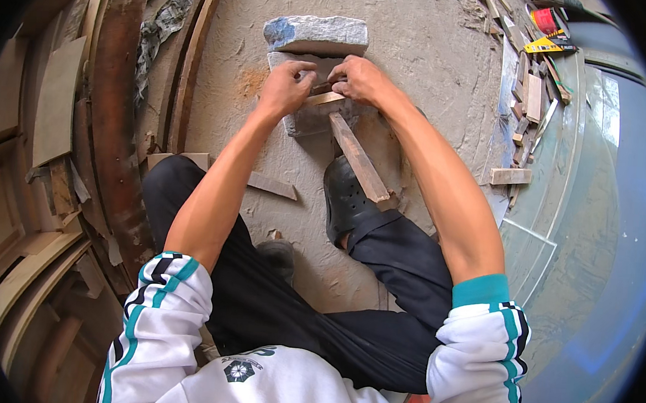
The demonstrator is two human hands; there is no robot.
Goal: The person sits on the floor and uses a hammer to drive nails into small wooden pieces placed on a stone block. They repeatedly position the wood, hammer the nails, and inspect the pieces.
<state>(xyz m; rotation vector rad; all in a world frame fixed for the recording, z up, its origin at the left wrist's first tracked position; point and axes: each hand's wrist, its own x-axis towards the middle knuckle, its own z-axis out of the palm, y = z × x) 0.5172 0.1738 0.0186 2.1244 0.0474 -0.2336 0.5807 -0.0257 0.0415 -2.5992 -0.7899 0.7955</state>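
My left hand and my right hand are close together over grey concrete blocks on the floor. Fingers of both hands are curled inward and closed; whatever they pinch is too small or hidden to make out. Just beneath the fingertips is a short light wood strip, lying across the nearer concrete block. A longer wooden stick slants from this block toward my black shoe. Behind my hands sits another rough block with a blue stain on its left end.
Long boards and stacked panels line the left side. A flat offcut lies near my knee. Wood scraps, a yellow-handled tool and a red roll are at the right, beside a glass sheet.
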